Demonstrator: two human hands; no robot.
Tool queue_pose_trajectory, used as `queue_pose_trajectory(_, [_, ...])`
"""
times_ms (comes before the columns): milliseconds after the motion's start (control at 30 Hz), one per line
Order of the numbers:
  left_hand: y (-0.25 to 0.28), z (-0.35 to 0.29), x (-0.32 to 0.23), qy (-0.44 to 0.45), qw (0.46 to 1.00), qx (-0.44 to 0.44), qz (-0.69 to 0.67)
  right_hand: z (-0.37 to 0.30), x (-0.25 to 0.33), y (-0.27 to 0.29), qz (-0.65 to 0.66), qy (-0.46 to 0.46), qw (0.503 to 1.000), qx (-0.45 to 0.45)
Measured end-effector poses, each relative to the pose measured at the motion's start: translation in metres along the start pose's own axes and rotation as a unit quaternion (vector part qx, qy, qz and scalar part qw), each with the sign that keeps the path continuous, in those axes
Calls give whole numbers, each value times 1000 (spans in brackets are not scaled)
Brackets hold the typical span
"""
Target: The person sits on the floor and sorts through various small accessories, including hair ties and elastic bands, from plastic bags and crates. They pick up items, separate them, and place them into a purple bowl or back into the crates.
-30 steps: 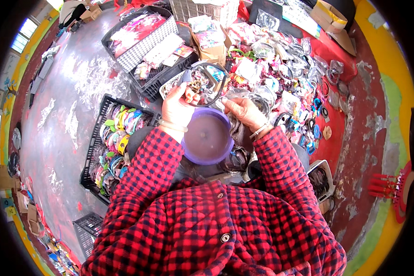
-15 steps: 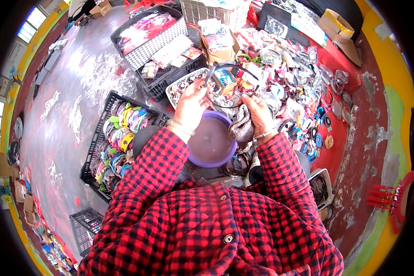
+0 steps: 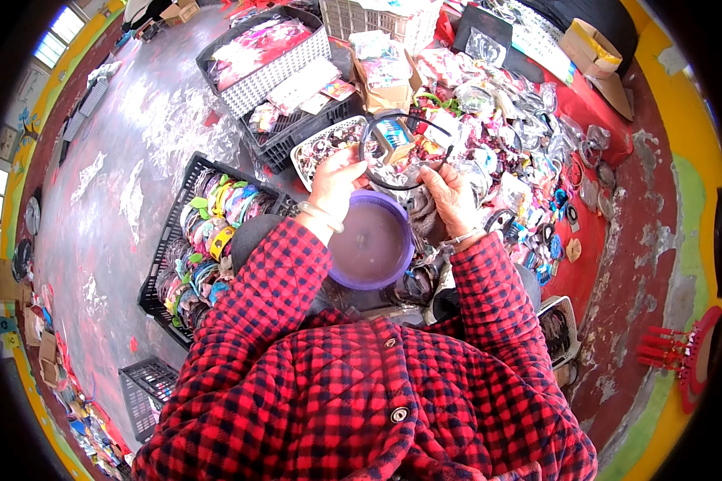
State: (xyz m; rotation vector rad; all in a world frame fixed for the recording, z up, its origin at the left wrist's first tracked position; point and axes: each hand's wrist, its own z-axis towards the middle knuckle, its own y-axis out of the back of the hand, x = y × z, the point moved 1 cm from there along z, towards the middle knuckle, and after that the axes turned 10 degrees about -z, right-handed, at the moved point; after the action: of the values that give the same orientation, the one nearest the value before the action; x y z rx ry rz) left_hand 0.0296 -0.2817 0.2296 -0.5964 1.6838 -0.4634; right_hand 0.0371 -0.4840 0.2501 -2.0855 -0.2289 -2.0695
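Note:
Above a round purple basin (image 3: pixel 410 250) of murky liquid, I hold up a thin black hoop (image 3: pixel 383 185) that looks like a headband. My left hand (image 3: pixel 335 183) pinches its left side between thumb and fingers. My right hand (image 3: pixel 451 195) has its fingertips closed on the hoop's lower right part. Below the right palm hangs a bunched greyish cloth (image 3: pixel 427 224); partly covered by the hand, it may be held there too. Just beyond my left fingers sits a white basket (image 3: pixel 303 164) of small hair accessories.
At left stands a black crate (image 3: pixel 159 264) of colourful headbands. Ahead are a grey crate (image 3: pixel 274 74) of pink packets and an open cardboard box (image 3: pixel 387 98). A large heap of bagged accessories (image 3: pixel 505 144) spreads over red cloth to the right.
The hoop has turned and tilted slightly in my hands, with both hands staying near the same place. The greyish cloth hangs lower and more behind my right hand than before.

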Motion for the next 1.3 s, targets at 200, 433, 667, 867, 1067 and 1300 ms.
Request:
queue_pose_trajectory(200, [-4, -8, -10, -22, 999, -31, 23, 2, 1, 0, -52, -58, 997, -13])
queue_pose_trajectory(433, [13, -23, -63, -190, 967, -63, 158, -3, -4, -4, -102, -18, 994, 43])
queue_pose_trajectory(667, [123, -93, -165, -328, 908, -181, 189, -37, 14, -13, -256, -87, 958, 89])
queue_pose_trajectory(867, [245, -150, -151, -234, 830, -315, 398, -56, -35, 2, -283, -129, 944, 105])
queue_pose_trajectory(1067, [311, -137, -79, -208, 808, -302, 462, -42, -67, 3, -344, -150, 922, 100])
queue_pose_trajectory(1300, [307, -90, -48, -218, 739, -184, 610, -31, -94, 6, -444, -127, 877, 129])
